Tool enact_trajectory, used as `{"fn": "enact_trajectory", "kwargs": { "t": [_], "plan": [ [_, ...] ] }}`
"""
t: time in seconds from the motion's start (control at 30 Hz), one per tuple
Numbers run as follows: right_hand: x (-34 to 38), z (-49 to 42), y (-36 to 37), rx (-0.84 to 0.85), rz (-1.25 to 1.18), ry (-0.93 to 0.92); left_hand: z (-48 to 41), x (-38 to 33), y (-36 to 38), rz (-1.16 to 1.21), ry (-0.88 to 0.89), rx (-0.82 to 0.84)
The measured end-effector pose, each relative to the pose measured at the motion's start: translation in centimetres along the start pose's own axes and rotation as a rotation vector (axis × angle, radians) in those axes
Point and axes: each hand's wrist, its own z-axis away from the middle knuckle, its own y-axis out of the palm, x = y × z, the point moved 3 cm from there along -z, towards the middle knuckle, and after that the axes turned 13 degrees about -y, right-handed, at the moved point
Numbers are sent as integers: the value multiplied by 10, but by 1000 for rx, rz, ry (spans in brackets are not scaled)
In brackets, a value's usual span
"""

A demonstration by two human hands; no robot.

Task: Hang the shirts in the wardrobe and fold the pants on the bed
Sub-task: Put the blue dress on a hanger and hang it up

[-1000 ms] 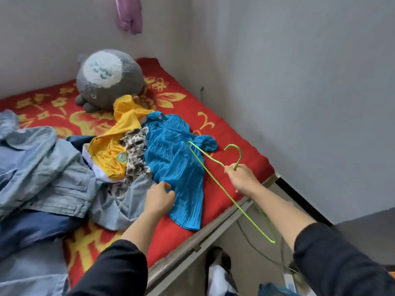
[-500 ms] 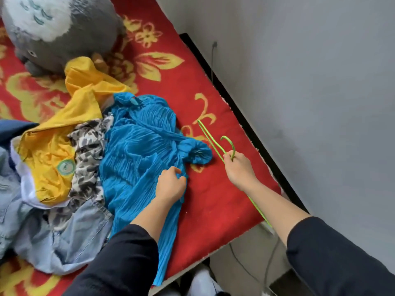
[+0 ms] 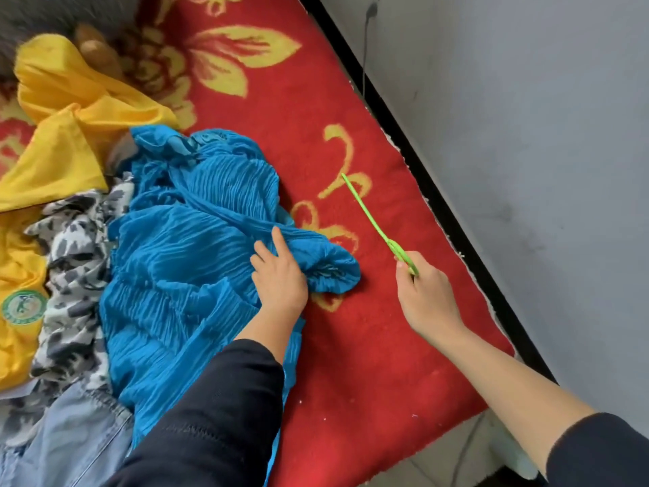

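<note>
Our right grip [image 3: 426,293] curls round the green hanger [image 3: 368,212], its long axis pointing away across the bed [image 3: 368,346]. The blue shirt [image 3: 182,261] lies just left of it, under our nearer left grip [image 3: 279,279] (whether those fingers pinch the cloth, we cannot tell). Most of the hanger hides behind our fist.

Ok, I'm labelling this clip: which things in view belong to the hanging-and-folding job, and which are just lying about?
Job: blue shirt, gripped by the left hand; green hanger, held in the right hand; yellow shirt, spotted garment and denim, waiting in the pile.
Lying about: blurred grey plush toy; wall cable.
</note>
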Motion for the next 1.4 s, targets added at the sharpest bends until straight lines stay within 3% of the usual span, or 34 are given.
{"fn": "enact_trajectory", "kwargs": {
  "t": [0.13,0.23,0.37,0.47,0.57,0.63,0.77,0.83,0.9,0.97,1.03,1.07,1.2,1.23,1.3,1.4],
  "plan": [
    [1,0,9,-28,-36,-10,-7,29,8,-66,10,199],
    [9,2,13,-57,-58,-1,0,49,-15,139,49,324],
    [33,4,18,-41,-72,13,21,88,-66,390,114,330],
    [58,7,25,-6,-79,-12,32,133,-97,517,7,416],
    [82,10,36,33,-101,-31,34,185,-120,437,-84,453],
    [96,10,44,58,-102,-43,34,223,-137,273,-134,371],
    [119,16,61,101,-79,-69,34,295,-161,44,-329,-25],
    [128,22,70,116,-71,-85,39,304,-160,86,-451,-112],
    [135,27,77,130,-68,-99,54,288,-159,200,-387,-244],
    [140,32,83,142,-52,-98,78,257,-151,286,-136,-359],
    [142,36,87,152,-33,-93,98,230,-128,313,10,-348],
    [143,38,88,155,-26,-90,103,222,-114,332,-55,-286],
    [146,43,88,157,3,-105,94,220,-67,651,-796,99],
    [146,44,88,151,5,-108,90,221,-64,744,-879,132],
    [146,46,85,134,8,-114,81,222,-67,801,-840,82],
    [149,51,78,114,9,-120,78,226,-84,824,-614,-74]
  ]
}}
